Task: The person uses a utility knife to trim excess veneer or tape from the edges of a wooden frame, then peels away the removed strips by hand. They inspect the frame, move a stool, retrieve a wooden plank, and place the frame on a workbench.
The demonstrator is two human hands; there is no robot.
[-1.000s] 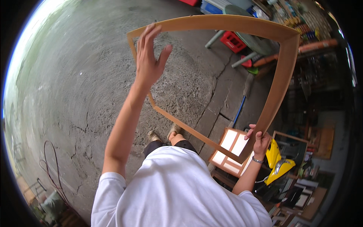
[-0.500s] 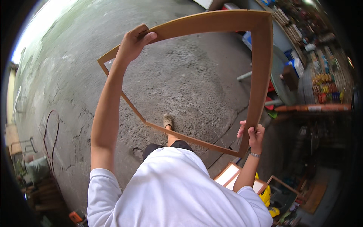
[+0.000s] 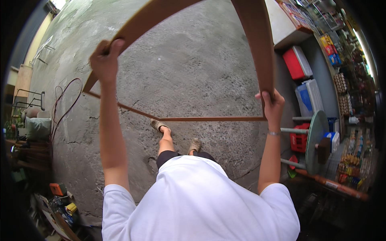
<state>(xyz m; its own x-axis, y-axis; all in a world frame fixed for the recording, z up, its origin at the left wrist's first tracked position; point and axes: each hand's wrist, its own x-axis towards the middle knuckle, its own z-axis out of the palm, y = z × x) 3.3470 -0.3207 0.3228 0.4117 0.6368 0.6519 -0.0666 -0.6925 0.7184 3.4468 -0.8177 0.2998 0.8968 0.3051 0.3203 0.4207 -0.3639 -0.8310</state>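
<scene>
A large brown wooden frame [image 3: 257, 44], with bare concrete showing through its opening, is held up in front of me. My left hand [image 3: 105, 60] grips its upper left side, thumb over the face and fingers behind. Lower on the right side, my right hand [image 3: 272, 105] is closed round the frame near its lower right corner. The thin bottom edge runs across above my feet. The frame's top right part goes out of the picture.
Rough concrete floor [image 3: 193, 72] spreads ahead. To the right stand a round stool [image 3: 317, 140], a red crate [image 3: 298, 141], cooler boxes [image 3: 309, 98] and goods on shelves [image 3: 330, 50]. At left lie a looped hose [image 3: 68, 94], a bag [image 3: 38, 128] and an orange box [image 3: 58, 189].
My view has swung to the right, and both feet now show. The frame has come closer, its top leaving the picture. My right hand has risen and still holds it, as does my left.
</scene>
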